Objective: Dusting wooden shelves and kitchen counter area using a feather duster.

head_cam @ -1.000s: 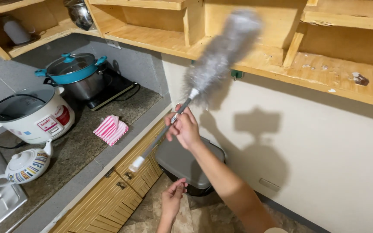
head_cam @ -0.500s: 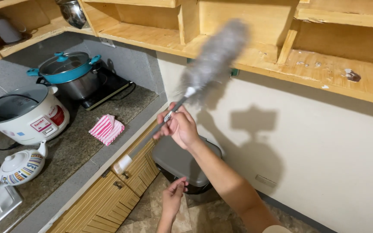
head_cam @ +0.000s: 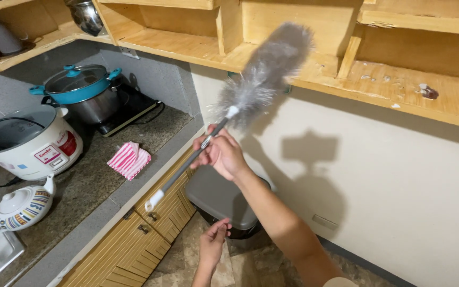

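pot (head_cam: 81, 87) behind rice cooker (head_cam: 25, 141), cloth (head_cam: 129, 159) right, teapot (head_cam: 21, 206) in front

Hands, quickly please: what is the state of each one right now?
Right hand: closed around the handle of the grey duster.
Left hand: low near the grey bin, fingers loosely curled, holding nothing visible.

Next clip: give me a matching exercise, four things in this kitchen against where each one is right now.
Things:
1. duster
2. striped cloth
3. teapot
4. grey bin

Places:
A. on the floor by the white wall
B. held in the right hand, head against the wooden shelf
C. on the counter beside the rice cooker
D. lying flat mid-counter

Pairs: 1-B, 2-D, 3-C, 4-A
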